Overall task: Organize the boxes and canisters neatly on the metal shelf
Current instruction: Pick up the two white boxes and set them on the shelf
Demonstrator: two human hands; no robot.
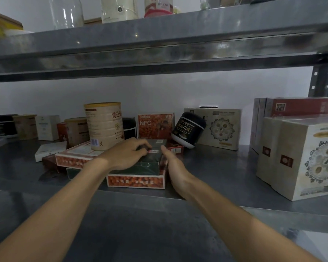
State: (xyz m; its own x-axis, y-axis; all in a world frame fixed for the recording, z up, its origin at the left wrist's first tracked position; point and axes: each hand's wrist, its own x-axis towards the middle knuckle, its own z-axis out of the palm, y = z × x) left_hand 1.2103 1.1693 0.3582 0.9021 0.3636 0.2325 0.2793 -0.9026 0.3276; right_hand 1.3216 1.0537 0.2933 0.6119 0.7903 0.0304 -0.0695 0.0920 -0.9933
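Left hand (128, 155): fingers curled over dark green box (147, 166), steadying it.
Right hand (171, 164): straight-fingered against its side, likely squaring it atop orange-printed box (135, 182).

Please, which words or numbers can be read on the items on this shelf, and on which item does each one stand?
"NFC": on the orange box standing at the back.
"黄芪", then cut off by the curve: on the tall cream canister.
"品12黑", with the first character blurred: on the tilted black jar.
Other print, as on the beige boxes, is too small or blurred to read.
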